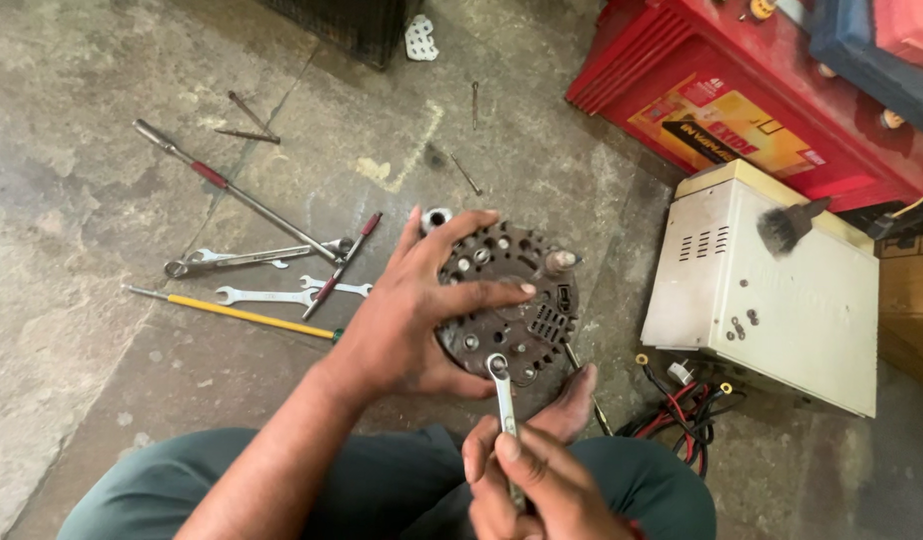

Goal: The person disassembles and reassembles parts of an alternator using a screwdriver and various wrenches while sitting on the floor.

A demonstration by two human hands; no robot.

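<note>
The round, dark metal alternator (512,300), probably heavy and stiff, is clasped by the left hand (407,320) at 9 o'clock; the silver ring spanner (504,395) is pinched by the right hand (532,480) at 6 o'clock.

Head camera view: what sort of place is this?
Probably an auto-electrical repair workshop: spanners lie on a stained concrete floor, a red battery stands nearby, and an alternator is being worked on with a wrench.
</note>
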